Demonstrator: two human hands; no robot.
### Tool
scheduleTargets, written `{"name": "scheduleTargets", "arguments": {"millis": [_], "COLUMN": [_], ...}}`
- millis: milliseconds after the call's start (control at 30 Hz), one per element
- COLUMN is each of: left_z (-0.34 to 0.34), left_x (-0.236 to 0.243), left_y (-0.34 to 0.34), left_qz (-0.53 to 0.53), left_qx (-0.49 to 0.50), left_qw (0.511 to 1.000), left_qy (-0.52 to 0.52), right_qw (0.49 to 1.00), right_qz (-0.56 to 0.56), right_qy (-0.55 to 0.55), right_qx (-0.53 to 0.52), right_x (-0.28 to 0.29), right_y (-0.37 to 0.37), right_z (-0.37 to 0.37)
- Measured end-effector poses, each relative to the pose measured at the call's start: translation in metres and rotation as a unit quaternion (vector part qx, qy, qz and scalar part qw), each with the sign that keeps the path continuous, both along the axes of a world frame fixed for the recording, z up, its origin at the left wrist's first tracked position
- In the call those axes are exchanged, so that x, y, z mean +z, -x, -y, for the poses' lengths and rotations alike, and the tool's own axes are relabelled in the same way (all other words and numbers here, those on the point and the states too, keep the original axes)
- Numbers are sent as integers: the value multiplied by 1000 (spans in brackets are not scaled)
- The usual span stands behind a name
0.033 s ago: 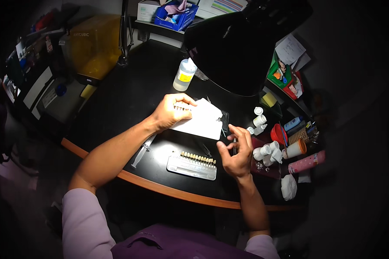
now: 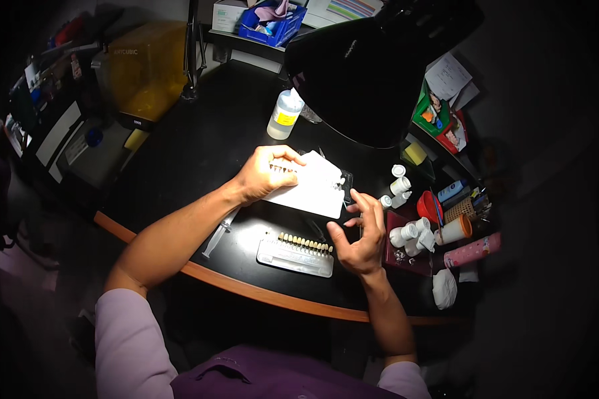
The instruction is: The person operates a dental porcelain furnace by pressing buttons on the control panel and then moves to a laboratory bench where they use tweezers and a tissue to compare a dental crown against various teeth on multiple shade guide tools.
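I hold a white panel (image 2: 313, 193) in my left hand (image 2: 271, 174), over the middle of the black tabletop (image 2: 180, 166) in bright light. My thumb and fingers close on its left part, with a row of small tooth-shaped pieces (image 2: 281, 168) showing between them. My right hand (image 2: 353, 229) is open just beside the panel's lower right corner, fingers bent and thumb apart; I see nothing gripped in it. A black object (image 2: 348, 189) shows partly past the panel's right edge.

Nearer me lies a dental shade guide (image 2: 295, 258), its tooth-coloured tabs in a row. A clear plastic syringe (image 2: 217, 238) lies to its left, near the wooden front edge (image 2: 266, 296). Beyond the panel stands a translucent bottle (image 2: 285, 118) with a yellow label, beside a black lamp shade (image 2: 359, 86). To the right are small white-lidded jars (image 2: 399, 184), a red bowl (image 2: 428, 206), white containers (image 2: 404, 234) on a dark red mat (image 2: 394, 221) and a pink patterned cylinder (image 2: 472, 250).
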State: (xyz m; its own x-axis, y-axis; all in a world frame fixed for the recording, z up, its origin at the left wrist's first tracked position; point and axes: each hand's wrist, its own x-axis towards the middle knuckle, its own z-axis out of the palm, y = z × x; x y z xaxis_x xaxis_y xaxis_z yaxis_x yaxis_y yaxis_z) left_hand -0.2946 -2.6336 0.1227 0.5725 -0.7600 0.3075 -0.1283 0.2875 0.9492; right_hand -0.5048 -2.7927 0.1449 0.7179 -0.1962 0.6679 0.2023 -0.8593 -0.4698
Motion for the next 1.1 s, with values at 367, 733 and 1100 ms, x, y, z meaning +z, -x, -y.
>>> {"name": "scheduleTargets", "arguments": {"millis": [367, 733, 1100], "left_z": [1, 8, -2], "left_x": [-3, -1, -4], "left_y": [6, 14, 12], "left_qz": [54, 64, 101], "left_qx": [-37, -113, -99], "left_qw": [998, 991, 990], "left_qy": [-5, -32, 14], "right_qw": [999, 994, 986], "right_qz": [-9, -34, -41], "right_qy": [22, -93, -137], "right_qx": [41, 52, 90], "right_x": [-19, -22, -24], "right_y": [1, 14, 13], "right_z": [2, 19, 6]}}
